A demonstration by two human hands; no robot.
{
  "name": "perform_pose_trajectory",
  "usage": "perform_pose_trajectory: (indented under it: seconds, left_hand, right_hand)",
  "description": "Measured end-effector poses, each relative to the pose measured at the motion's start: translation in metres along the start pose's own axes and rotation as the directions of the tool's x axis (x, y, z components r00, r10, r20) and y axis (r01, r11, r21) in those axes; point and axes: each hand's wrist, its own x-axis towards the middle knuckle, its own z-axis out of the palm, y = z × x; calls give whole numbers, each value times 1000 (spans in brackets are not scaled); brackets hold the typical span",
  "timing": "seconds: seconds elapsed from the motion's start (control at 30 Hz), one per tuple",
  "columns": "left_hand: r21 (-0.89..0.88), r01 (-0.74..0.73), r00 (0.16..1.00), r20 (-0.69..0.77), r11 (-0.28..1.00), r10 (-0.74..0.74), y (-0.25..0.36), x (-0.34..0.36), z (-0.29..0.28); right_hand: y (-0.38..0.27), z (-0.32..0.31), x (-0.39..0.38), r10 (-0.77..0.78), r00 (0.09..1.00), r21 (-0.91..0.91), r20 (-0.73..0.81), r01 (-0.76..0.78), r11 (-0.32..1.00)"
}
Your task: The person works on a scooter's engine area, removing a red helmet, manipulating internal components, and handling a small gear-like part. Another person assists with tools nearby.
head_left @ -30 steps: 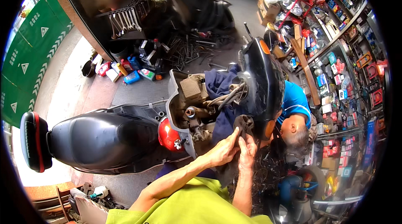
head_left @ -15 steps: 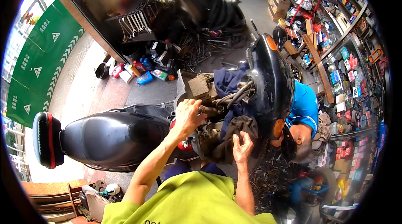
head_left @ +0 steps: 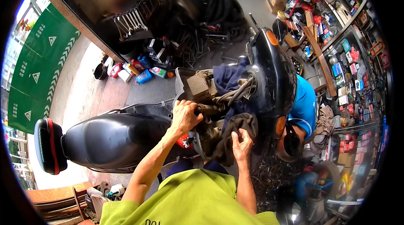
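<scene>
Working just ahead of the seat (head_left: 115, 141), I have my left hand (head_left: 184, 117) curled beside the tube (head_left: 209, 110); whether it grips, I cannot tell. My right hand (head_left: 243, 147), thumb and fingers loosely parted, looks empty above the rag (head_left: 245, 122), farther ahead of the seat. I'd keep the rag's folds off the tube and the left wrist steady.

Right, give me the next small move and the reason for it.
Probably close the right hand on the brown cloth and ease it aside: the thumb and fingers stand apart right by it, and it lies bunched at the opening of the scooter, where the left hand also is.
</scene>
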Motion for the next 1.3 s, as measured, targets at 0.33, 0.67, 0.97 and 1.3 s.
perform_pose_trajectory:
  seconds: [0.33,0.67,0.97,1.3]
  left_hand:
    - [0,-25,998,56,1000,25,-5,2,-3]
    - [-49,51,997,66,998,-48,-2,8,-1]
    - [-93,59,996,65,994,-53,-3,6,-13]
    - [-424,225,974,81,877,-211,-3,1,-48]
  right_hand:
    - [2,1,-4,-18,1000,-19,0,18,1000]
    - [8,1,-13,45,999,8,-27,-44,999]
    - [5,-1,-11,75,997,23,12,-75,997]
    - [4,0,-6,95,994,1,48,-95,995]
